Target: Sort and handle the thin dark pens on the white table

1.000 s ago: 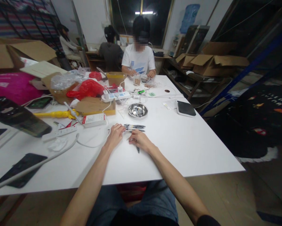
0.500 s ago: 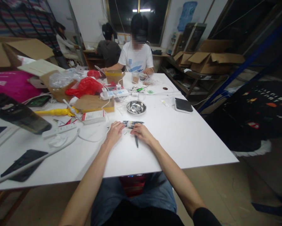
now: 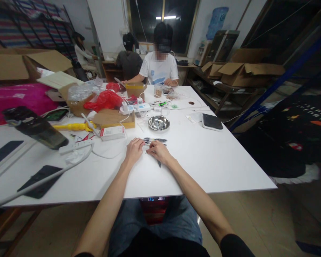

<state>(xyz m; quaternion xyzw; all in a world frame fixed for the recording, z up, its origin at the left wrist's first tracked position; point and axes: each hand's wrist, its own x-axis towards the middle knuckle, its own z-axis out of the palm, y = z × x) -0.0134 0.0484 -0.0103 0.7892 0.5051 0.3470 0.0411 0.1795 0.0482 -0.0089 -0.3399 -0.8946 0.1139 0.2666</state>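
Several dark pens (image 3: 156, 139) lie side by side on the white table (image 3: 203, 160), just beyond my hands. My left hand (image 3: 134, 150) is closed at their left end, its fingers curled together; a thin dark pen tip (image 3: 127, 145) pokes out on its left. Thumb and fingers of my right hand (image 3: 159, 150) are pinched low over the table, close to my left fingertips. What they hold is too small to make out. Under the right palm another dark pen (image 3: 159, 164) shows only its near end. Past the pens stands a shiny metal bowl (image 3: 158, 123) with small dark parts inside.
At left are a dark bottle (image 3: 37, 128), a thick grey cable (image 3: 77, 164), a white box (image 3: 112, 133) and a power strip (image 3: 135, 108). A black-topped device (image 3: 212, 121) lies right. Across the table sits a person in a white shirt (image 3: 159, 67).
My right hand has shifted left toward the small bits on the table, and it now covers more of the pen beneath it. My left hand stays by the pens. The view has tilted slightly.
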